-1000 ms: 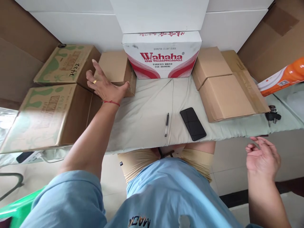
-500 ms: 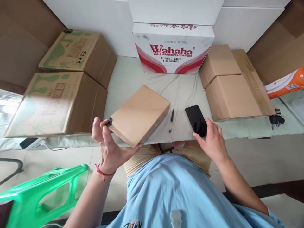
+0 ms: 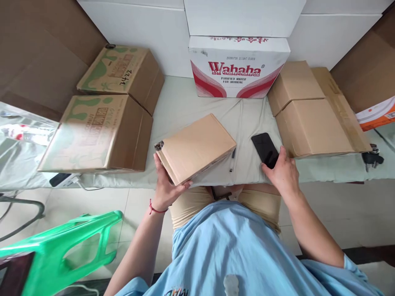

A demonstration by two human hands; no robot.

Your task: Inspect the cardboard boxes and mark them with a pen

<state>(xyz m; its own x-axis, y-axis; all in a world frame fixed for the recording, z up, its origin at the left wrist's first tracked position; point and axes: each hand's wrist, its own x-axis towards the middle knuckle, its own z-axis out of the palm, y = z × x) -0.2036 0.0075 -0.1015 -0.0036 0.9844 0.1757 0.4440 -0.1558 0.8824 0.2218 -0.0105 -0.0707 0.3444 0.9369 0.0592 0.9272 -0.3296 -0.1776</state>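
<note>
My left hand (image 3: 168,187) grips the near left end of a brown cardboard box (image 3: 199,148), thumb along the front edge and fingers at the left side. The box sits at an angle over the cloth, with a dark patch on its left corner. A pen (image 3: 232,161) lies just right of the box, its upper part partly covered by it. Around the lower end of a black smartphone (image 3: 264,149), my right hand (image 3: 282,174) has its thumb and fingers on either side. The phone lies screen up and looks dark.
Two printed cartons (image 3: 89,131) stand at left, a Wahaha water carton (image 3: 237,68) at the back, and plain brown boxes (image 3: 314,127) at right. Keys (image 3: 372,157) lie at the right edge. A power strip (image 3: 64,179) sits by the front left edge; a green stool (image 3: 77,250) stands below.
My left hand's fingers have closed from a spread pose onto the box's end, and the box has turned slightly. My right hand has come closer around the phone. The whole view has shifted.
</note>
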